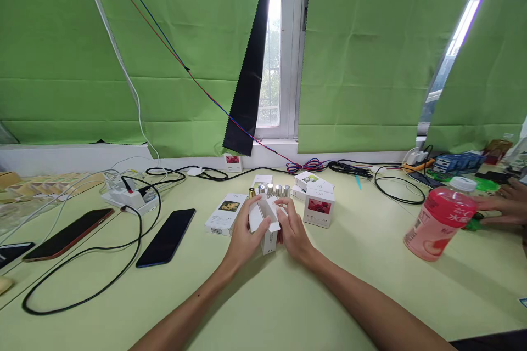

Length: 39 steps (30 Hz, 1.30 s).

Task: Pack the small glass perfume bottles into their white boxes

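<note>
- The open white carton (269,242) is at the centre of the pale green table (349,296), betw. both hands; its opening faces up and its flaps are spread. It serves as ref. point below.
- L hand (246,235): grasps the carton from its left side, w/ thumb on the near part of the rim.
- R hand (294,235): grasps the carton at its right side, w/ bent fingers by the flap.
- Just behind the carton stand some small containers: one gold cap (252,192) at left, then a row of silver caps (270,190).
- Left of the carton, near L hand: flat white box w/ yellow flower pic (227,214), lying down.
- Right of the carton, near R hand: white box w/ red flower pic (319,208), upright. More white boxes (308,180) lie behind that one.
- Farther left of the carton: black phone (167,238), then power strip (128,197) w/ cables and a reddish-edged phone (68,235).
- Well to the right of the carton: pink drink bottle (439,223) w/ white cap, a bit tilted in view; another person's hand (504,205) is near it, partly blurred.
- Far behind the carton: green blinds (362,55) and window (272,66).
</note>
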Motion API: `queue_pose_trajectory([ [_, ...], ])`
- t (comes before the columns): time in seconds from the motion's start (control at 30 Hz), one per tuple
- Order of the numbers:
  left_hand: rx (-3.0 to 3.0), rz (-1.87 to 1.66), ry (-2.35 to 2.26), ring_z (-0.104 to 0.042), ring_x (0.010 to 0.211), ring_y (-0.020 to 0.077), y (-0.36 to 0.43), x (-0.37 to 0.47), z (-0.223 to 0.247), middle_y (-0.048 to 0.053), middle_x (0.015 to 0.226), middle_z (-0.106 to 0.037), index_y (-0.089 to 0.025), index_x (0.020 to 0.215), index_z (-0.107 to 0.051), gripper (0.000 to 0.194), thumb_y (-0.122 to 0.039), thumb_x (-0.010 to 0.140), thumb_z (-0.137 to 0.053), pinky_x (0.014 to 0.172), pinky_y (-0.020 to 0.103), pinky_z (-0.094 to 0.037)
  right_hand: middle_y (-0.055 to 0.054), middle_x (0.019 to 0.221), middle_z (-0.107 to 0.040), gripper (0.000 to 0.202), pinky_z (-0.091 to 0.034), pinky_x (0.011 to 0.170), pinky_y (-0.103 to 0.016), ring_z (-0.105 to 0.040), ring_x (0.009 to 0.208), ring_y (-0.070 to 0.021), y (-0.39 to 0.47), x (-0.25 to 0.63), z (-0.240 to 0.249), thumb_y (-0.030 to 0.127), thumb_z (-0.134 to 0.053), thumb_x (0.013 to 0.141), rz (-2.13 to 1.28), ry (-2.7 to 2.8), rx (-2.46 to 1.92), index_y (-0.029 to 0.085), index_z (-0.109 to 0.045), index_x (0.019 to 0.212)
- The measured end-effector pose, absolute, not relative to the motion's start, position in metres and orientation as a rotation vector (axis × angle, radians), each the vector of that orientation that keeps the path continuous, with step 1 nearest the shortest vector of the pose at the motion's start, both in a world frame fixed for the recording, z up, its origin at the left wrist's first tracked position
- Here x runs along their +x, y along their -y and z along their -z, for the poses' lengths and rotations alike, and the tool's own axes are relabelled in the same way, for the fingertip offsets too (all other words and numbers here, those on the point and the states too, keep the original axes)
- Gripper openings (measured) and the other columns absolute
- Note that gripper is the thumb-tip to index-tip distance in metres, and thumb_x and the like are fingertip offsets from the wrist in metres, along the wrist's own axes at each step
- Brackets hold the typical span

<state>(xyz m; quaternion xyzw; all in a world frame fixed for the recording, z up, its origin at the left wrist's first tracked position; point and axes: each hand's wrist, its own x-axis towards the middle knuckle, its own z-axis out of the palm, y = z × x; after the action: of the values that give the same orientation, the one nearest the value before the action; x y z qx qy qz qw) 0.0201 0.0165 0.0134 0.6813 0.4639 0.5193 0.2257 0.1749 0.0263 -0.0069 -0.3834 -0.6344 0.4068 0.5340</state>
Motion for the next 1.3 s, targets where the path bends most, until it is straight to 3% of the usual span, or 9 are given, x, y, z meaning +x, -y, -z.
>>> queue_pose_trajectory([
  [0.3,1.867,-1.357,-1.332,-0.054,0.134,0.0317,-0.0216,0.0195,-0.0106,0.012,0.144,-0.058,-0.022,0.137,-0.056,0.055,-0.047,0.088,-0.059,0.106,0.044,-0.047,0.006,0.061,-0.052,0.028,-0.042,0.045,-0.026,-0.050,0.048,-0.0159,-0.0270,0.1740,0.0095,0.047,-0.035,0.104,-0.969,1.495,-0.903,0.025,-0.046,0.116],
  [0.53,1.861,-1.349,-1.355,-0.061,0.123,0.0299,-0.0201,0.0209,-0.0129,0.010,0.138,-0.063,-0.022,0.134,-0.057,0.053,-0.047,0.087,-0.059,0.100,0.043,-0.051,0.001,0.079,-0.059,0.026,-0.041,0.050,-0.027,-0.052,0.056,-0.0149,-0.0282,0.1737,0.0129,0.044,-0.035,0.105,-0.836,1.509,-0.905,0.025,-0.050,0.115],
  [0.93,1.864,-1.388,-1.383,-0.064,0.117,0.0298,-0.0200,0.0220,-0.0130,0.010,0.131,-0.066,-0.022,0.129,-0.059,0.050,-0.047,0.086,-0.060,0.098,0.043,-0.051,-0.001,0.081,-0.063,0.032,-0.042,0.054,-0.029,-0.055,0.058,-0.0165,-0.0260,0.1699,0.0135,0.043,-0.033,0.105,-0.747,1.482,-0.966,0.022,-0.053,0.118],
  [1.13,1.859,-1.400,-1.408,-0.065,0.109,0.0283,-0.0181,0.0229,-0.0151,0.008,0.124,-0.068,-0.023,0.124,-0.060,0.044,-0.045,0.085,-0.060,0.092,0.041,-0.053,0.001,0.071,-0.060,0.033,-0.041,0.052,-0.029,-0.052,0.052,-0.0164,-0.0258,0.1688,0.0134,0.044,-0.033,0.104,-0.745,1.475,-0.985,0.022,-0.054,0.117],
  [1.3,1.860,-1.431,-1.423,-0.066,0.104,0.0274,-0.0175,0.0240,-0.0156,0.008,0.119,-0.069,-0.024,0.121,-0.061,0.042,-0.043,0.084,-0.059,0.090,0.040,-0.053,-0.001,0.078,-0.064,0.031,-0.040,0.052,-0.029,-0.052,0.052,-0.0161,-0.0253,0.1682,0.0117,0.043,-0.035,0.103,-0.722,1.469,-0.996,0.021,-0.054,0.116],
])
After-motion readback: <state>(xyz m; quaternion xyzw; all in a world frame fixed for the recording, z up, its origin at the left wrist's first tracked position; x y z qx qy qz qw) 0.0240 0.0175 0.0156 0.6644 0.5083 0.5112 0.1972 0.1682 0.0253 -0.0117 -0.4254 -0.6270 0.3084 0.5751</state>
